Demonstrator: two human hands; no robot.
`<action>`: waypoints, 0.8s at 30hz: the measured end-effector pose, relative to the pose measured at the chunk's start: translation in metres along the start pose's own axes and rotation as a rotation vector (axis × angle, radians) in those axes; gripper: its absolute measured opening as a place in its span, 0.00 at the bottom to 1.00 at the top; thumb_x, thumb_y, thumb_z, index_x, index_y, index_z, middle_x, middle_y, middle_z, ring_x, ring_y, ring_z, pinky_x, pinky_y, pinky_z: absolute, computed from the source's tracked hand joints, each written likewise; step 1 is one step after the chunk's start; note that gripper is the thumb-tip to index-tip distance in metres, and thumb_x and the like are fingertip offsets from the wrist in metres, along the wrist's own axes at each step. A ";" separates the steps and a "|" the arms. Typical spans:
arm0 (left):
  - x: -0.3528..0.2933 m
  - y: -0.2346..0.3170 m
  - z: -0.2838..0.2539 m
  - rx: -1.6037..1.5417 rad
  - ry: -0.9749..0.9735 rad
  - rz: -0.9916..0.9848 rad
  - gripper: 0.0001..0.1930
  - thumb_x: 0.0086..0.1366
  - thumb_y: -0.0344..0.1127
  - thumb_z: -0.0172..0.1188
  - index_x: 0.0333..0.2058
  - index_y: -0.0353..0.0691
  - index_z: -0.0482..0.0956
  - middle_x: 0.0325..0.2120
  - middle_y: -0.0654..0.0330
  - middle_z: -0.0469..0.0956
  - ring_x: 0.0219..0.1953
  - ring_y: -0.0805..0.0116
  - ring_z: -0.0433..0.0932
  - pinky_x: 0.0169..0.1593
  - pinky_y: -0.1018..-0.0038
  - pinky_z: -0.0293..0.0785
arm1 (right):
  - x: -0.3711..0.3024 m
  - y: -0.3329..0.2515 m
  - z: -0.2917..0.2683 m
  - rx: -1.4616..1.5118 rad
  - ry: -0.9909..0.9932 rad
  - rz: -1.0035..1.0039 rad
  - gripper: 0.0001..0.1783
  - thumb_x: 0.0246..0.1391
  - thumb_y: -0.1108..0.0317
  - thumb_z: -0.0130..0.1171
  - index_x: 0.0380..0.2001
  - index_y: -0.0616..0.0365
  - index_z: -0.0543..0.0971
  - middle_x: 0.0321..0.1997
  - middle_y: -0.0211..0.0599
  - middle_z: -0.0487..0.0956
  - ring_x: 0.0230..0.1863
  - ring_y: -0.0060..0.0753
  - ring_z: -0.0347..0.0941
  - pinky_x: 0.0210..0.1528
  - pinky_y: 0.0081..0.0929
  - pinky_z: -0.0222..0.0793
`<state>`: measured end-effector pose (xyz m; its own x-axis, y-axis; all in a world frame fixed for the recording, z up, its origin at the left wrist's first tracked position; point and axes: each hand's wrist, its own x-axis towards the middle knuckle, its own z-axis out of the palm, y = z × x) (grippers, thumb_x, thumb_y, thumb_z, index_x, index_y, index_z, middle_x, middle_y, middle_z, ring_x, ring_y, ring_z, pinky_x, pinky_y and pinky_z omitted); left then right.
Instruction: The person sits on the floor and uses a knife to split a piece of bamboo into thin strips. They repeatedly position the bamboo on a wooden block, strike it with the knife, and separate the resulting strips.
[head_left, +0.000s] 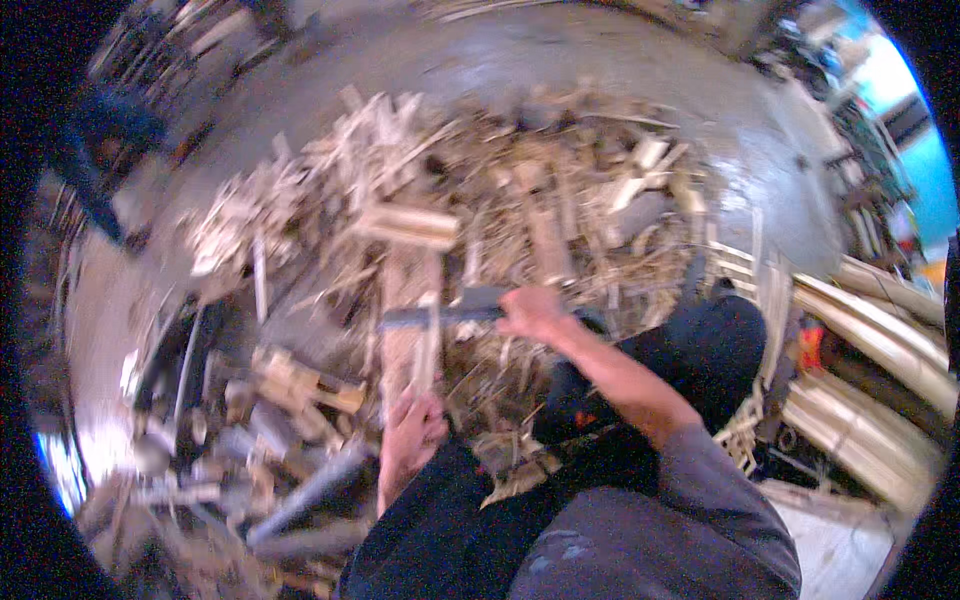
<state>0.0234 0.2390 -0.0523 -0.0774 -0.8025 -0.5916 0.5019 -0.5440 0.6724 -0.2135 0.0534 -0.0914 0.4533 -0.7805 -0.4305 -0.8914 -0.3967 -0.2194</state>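
My right hand (530, 313) is closed round the handle end of a large chopping knife (455, 314), whose long dark blade points left. The blade lies across a pale wood strip (424, 365). Low on that strip, my left hand (412, 425) is closed in front of my knee. Beneath them a long wooden plank (397, 350) runs away from me, with a pale wood block (410, 225) across its far end. Motion blurs the picture, so whether the blade cuts into the strip cannot be made out.
A heap of split sticks and shavings (350, 165) spreads beyond the plank. Short offcuts (300, 385) lie at the left, and stacked pale lengths (865, 435) at the right, near an orange-red object (810, 343). A person in dark clothes (95, 160) is at the far left.
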 end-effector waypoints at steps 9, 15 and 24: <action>-0.004 0.020 -0.001 -0.014 0.010 0.014 0.17 0.66 0.29 0.48 0.54 0.39 0.67 0.17 0.69 0.60 0.13 0.82 0.55 0.15 0.84 0.54 | 0.010 0.012 0.012 0.188 0.370 -0.152 0.16 0.47 0.53 0.58 0.26 0.57 0.79 0.20 0.47 0.77 0.24 0.48 0.77 0.25 0.42 0.71; -0.006 0.005 -0.040 0.089 -0.087 -0.137 0.18 0.65 0.32 0.50 0.53 0.37 0.67 0.19 0.65 0.63 0.13 0.80 0.55 0.18 0.82 0.57 | 0.001 -0.005 -0.017 0.308 0.446 -0.092 0.15 0.47 0.56 0.60 0.31 0.56 0.80 0.18 0.45 0.77 0.24 0.46 0.76 0.28 0.41 0.72; 0.007 0.024 -0.031 -0.283 -0.528 -0.135 0.28 0.67 0.57 0.42 0.47 0.34 0.70 0.18 0.63 0.67 0.18 0.76 0.64 0.19 0.79 0.61 | 0.005 -0.065 -0.001 0.342 0.172 -0.298 0.21 0.45 0.47 0.57 0.32 0.53 0.80 0.23 0.44 0.78 0.26 0.49 0.76 0.29 0.41 0.71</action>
<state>0.0620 0.2281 -0.0541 -0.5360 -0.7834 -0.3145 0.6619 -0.6212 0.4195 -0.1535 0.0751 -0.0782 0.6567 -0.7368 -0.1606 -0.6582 -0.4560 -0.5991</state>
